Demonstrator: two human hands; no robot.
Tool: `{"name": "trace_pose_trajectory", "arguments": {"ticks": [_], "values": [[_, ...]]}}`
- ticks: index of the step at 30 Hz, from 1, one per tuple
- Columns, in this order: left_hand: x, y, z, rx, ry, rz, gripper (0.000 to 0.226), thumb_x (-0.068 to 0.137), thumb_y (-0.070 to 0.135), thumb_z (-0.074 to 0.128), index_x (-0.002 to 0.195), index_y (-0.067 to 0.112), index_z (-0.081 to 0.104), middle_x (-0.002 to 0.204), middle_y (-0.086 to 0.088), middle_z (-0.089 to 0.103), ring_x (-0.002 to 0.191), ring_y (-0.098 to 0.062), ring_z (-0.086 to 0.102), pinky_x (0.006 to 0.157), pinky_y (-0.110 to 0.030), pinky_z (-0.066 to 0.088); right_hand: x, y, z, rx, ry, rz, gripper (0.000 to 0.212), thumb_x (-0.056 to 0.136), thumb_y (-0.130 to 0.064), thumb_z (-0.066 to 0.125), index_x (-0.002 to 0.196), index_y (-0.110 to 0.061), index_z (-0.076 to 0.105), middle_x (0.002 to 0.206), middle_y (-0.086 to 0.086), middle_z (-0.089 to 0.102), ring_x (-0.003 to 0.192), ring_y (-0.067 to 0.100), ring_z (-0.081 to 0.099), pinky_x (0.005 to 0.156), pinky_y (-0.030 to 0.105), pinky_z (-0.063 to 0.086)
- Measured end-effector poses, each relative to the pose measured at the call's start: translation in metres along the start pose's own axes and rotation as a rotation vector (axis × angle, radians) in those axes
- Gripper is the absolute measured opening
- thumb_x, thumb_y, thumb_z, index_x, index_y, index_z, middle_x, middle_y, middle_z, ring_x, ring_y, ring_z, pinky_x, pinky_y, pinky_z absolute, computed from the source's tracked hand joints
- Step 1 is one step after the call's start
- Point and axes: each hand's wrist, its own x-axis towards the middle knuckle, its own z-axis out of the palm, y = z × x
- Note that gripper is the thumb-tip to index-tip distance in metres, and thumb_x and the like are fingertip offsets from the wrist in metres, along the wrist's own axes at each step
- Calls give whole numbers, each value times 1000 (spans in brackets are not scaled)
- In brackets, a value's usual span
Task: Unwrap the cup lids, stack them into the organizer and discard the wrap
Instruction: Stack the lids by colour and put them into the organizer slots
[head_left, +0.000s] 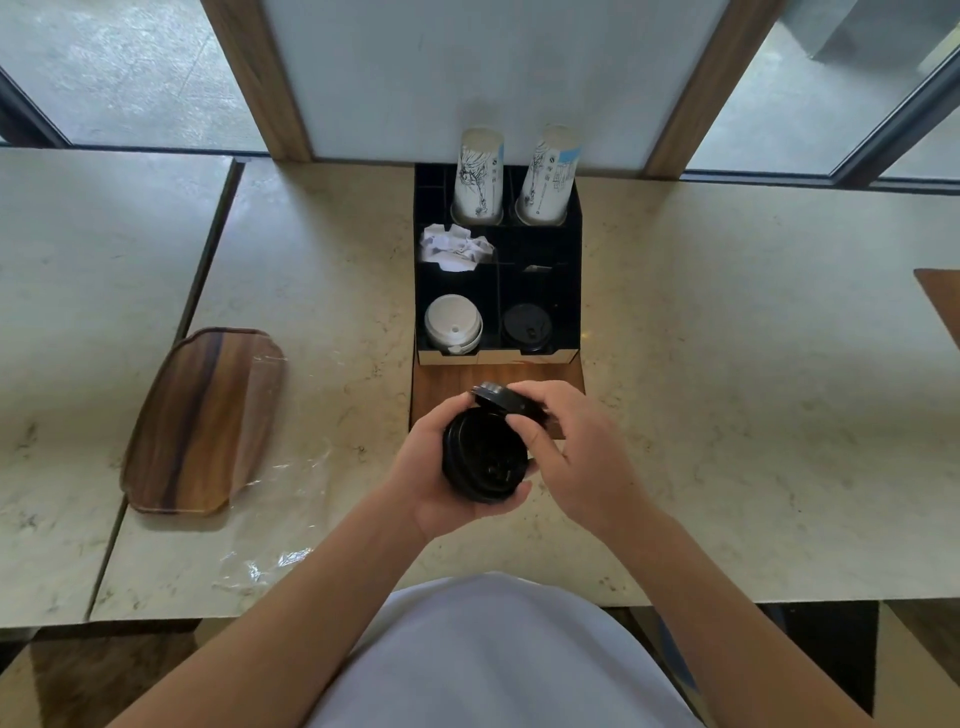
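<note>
Black lid stack (483, 457) cupped in left hand (441, 467), right hand (566, 441) fingers pinching top lid (506, 399), near organizer (569, 291) front edge

**One head camera, looking forward and down**

A single wide-angle view looks steeply down from head height at the counter (727, 364), close above the forearms. The organizer (569, 291) sits toward 12 o'clock, windows beyond; the wearer's torso fills 6 o'clock.

Black lids (485, 457), white lids (453, 323), black organizer (569, 291).
</note>
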Motion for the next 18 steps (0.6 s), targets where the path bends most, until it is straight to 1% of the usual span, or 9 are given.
{"name": "trace_pose_trajectory", "arguments": {"ticks": [3,5,7,9,11,13,15,16,18], "values": [[5,-1,1,-21,71,37,44,82,44,69,110,11,76,110,-16,73,92,-33,72,79,-46,57,-4,-3,8,-188,78,-190,32,98,-29,58,125,-12,65,114,-2,66,106,13,59,90,32,51],[8,-2,2,-35,107,62,41,80,42,63,100,10,78,100,-14,74,83,-31,74,73,-44,59,-7,-5,16,-277,130,-275,33,96,-28,63,123,-9,68,112,2,67,102,19,61,85,38,52],[9,-1,3,-53,125,77,40,84,41,55,93,8,76,89,-12,73,75,-29,74,65,-39,59,-11,-8,24,-293,133,-308,34,93,-29,68,120,-8,71,108,4,68,98,22,62,82,39,53],[10,0,2,-101,115,89,46,88,46,54,92,5,75,86,-12,72,75,-29,73,64,-38,59,-15,-10,28,-226,95,-296,37,89,-33,72,117,-9,73,106,4,67,97,22,61,84,36,53],[8,0,0,-124,84,89,52,86,52,62,94,4,77,92,-15,73,80,-32,73,70,-43,59,-20,-12,30,-113,42,-238,42,85,-36,75,119,-12,72,111,1,64,104,19,58,92,32,51],[4,1,2,-103,24,98,45,84,48,68,100,6,74,97,-14,71,85,-31,72,76,-46,57,-22,-13,26,-22,16,-150,51,81,-41,76,125,-18,67,123,-5,57,116,13,53,100,26,46],[2,1,3,-83,-19,98,40,83,42,71,104,8,73,101,-15,71,89,-32,71,80,-48,56,-20,-11,19,-28,33,-88,62,76,-49,76,131,-24,59,131,-11,50,124,8,46,105,18,40],[1,0,4,-75,-33,91,41,82,42,72,106,8,73,103,-16,72,91,-33,72,80,-48,56,-17,-10,16,-42,25,-59,69,74,-52,77,134,-28,54,135,-15,47,128,6,42,106,18,37],[1,-1,5,-56,-54,82,43,83,45,72,108,10,75,106,-16,74,94,-34,73,81,-47,57,-12,-6,9,-22,-56,2,84,70,-57,79,143,-36,43,142,-23,42,135,4,35,110,25,36]]}}
